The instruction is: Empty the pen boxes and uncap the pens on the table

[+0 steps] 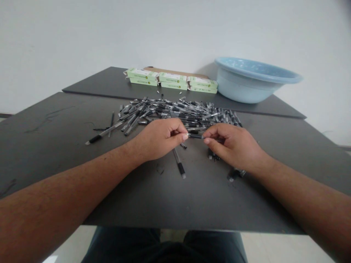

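Between my two hands a pen [195,136] with a dark grip is held level, just above the table. My left hand [164,137] pinches its left end between thumb and forefinger. On the other end, the fingertips of my right hand [233,144] are closed, and part of the pen is hidden behind them. Right behind the hands spreads a heap of clear and black pens [181,111]. One loose pen [179,164] lies in front of my left hand, its black grip toward me. Another pen [100,136] sticks out of the heap to the left.
Stacked green and white boxes [172,80] stand at the back of the dark table [137,204]. To their right is a large light blue basin [246,86]. Small dark parts [236,174] lie under and near my right hand. A seam crosses the tabletop behind the heap.
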Tool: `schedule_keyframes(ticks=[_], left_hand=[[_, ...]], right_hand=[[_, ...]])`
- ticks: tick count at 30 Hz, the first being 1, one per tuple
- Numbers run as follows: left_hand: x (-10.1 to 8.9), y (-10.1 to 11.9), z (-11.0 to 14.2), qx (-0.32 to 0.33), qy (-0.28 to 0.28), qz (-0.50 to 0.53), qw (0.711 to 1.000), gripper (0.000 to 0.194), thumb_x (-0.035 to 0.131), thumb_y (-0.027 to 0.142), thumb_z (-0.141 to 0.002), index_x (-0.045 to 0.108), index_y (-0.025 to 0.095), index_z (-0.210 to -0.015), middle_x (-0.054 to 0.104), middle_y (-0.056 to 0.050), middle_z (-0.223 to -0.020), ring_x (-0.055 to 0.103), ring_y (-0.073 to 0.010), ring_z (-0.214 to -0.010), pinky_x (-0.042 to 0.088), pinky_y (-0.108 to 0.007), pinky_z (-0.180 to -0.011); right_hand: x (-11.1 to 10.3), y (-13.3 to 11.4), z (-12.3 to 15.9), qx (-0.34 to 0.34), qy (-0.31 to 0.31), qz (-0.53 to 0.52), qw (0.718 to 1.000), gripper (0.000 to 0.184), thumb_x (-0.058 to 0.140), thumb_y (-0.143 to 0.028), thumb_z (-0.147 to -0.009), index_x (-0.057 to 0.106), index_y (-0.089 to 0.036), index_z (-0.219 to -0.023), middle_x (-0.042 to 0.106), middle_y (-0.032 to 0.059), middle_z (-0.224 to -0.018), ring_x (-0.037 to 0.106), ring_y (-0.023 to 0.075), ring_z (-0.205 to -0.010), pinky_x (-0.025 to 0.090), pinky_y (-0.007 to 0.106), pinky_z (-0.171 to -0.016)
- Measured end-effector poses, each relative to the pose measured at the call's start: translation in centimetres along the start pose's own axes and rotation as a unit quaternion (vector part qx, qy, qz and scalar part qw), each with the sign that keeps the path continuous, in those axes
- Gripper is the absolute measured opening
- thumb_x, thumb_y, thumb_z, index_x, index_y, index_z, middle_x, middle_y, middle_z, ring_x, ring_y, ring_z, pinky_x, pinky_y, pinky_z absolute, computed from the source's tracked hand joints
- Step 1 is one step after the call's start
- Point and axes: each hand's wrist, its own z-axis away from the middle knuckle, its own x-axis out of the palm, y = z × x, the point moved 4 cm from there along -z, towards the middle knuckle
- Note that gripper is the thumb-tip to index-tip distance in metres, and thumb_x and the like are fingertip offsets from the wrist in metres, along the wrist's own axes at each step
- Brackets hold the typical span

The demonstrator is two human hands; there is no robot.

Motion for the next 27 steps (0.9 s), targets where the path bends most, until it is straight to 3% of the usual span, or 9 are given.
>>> schedule_keyframes(ticks=[8, 15, 22, 27], left_hand=[[0.07, 0.01, 0.00, 0.006, -0.007, 0.004, 1.000, 0.016, 0.067, 0.034, -0.097, 0.076, 0.021, -0.094, 0.079, 0.001, -0.086, 0.071, -0.0156, -0.078, 0.049, -0.028, -0.075], [0.13, -0.03, -0.02, 0.024, -0.020, -0.020, 0.999, 0.019, 0.063, 0.036, -0.099, 0.076, 0.022, -0.097, 0.080, 0.000, -0.089, 0.072, -0.0166, -0.081, 0.048, -0.029, -0.076], [-0.08, 0.13, -0.03, 0.025, 0.001, -0.021, 0.999, 0.019, 0.064, 0.034, -0.098, 0.077, 0.021, -0.095, 0.078, 0.001, -0.083, 0.070, -0.0155, -0.076, 0.047, -0.028, -0.073], [0.06, 0.29, 0.08, 0.031, -0.015, -0.024, 0.999, 0.018, 0.063, 0.033, -0.097, 0.078, 0.022, -0.099, 0.080, 0.000, -0.088, 0.072, -0.0167, -0.080, 0.049, -0.029, -0.076]], right_hand=[[0.02, 0.07, -0.02, -0.026, -0.008, 0.010, 1.000, 0.010, 0.067, -0.024, -0.098, 0.076, -0.025, -0.099, 0.081, 0.0029, -0.094, 0.074, 0.0200, -0.084, 0.055, 0.032, -0.081], [0.18, -0.01, -0.04, -0.034, -0.031, 0.012, 0.999, 0.019, 0.058, -0.030, -0.107, 0.076, -0.024, -0.103, 0.084, 0.0052, -0.101, 0.078, 0.0223, -0.093, 0.057, 0.034, -0.086], [0.14, 0.13, 0.19, 0.002, -0.005, -0.014, 1.000, 0.015, 0.067, -0.027, -0.100, 0.076, -0.023, -0.111, 0.083, 0.0027, -0.094, 0.077, 0.0193, -0.082, 0.056, 0.031, -0.077], [0.25, -0.13, 0.05, -0.025, -0.022, -0.009, 0.999, 0.011, 0.065, -0.023, -0.100, 0.076, -0.024, -0.103, 0.082, 0.0024, -0.096, 0.076, 0.0193, -0.086, 0.056, 0.031, -0.082]])
